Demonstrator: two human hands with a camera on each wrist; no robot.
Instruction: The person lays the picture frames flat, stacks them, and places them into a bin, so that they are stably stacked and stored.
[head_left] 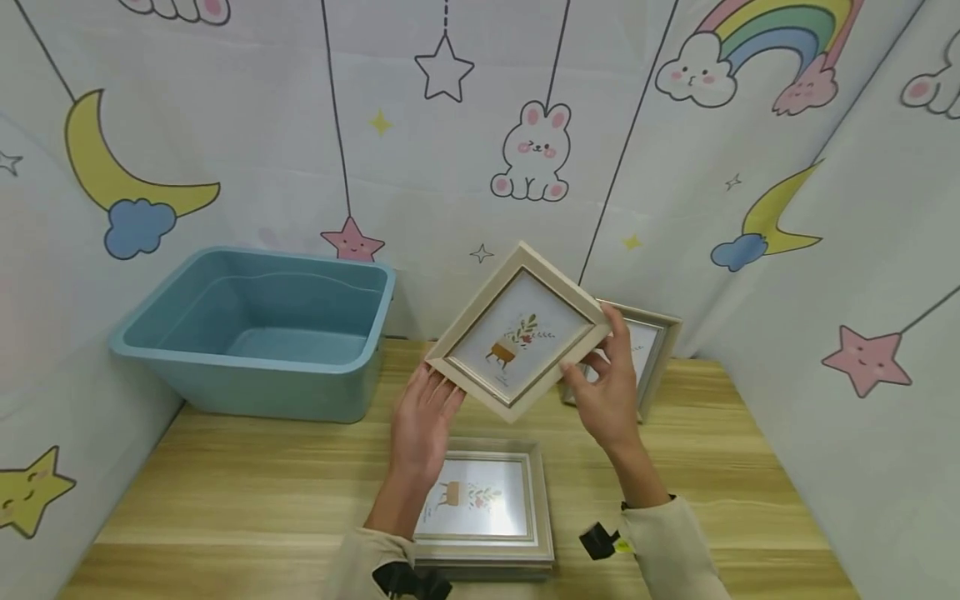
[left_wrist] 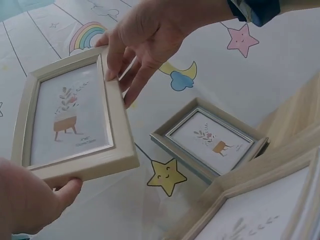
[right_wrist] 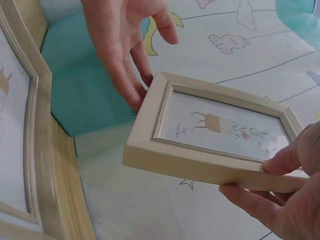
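- The blue-green tub (head_left: pixel 255 390), my landmark, stands leftmost on the wooden table (head_left: pixel 217 500); I should leave its rim room when I turn anything.
- Just right of the tub, my left hand (head_left: pixel 422 421) lies palm up, fingers nearly straight, touching the left corner of the held frame (head_left: pixel 517 337) without gripping it. I judge that a fair prop; more finger beneath the edge would steady it.
- Right of the tub and nearer me is the stack of frames (head_left: pixel 483 500), its top one face up, so I mind its surface should a corner dip.
- The held frame is raised right of the tub, tilted cornerwise, picture toward me.
- Farther right of the tub, my right hand (head_left: pixel 607 387) pinches the frame's edge, thumb on the front border, fingers behind. It likely carries most weight; I want that pinch firm and off the picture, to avoid smudges.
- Farthest right of the tub is the standing frame (head_left: pixel 651 350), behind my right hand; turning slowly should spare it a knock.
- I find no brand. Tiny print (right_wrist: pixel 181 133) sits at one corner of the held picture, perhaps including "cm"; the rest I can't read surely.
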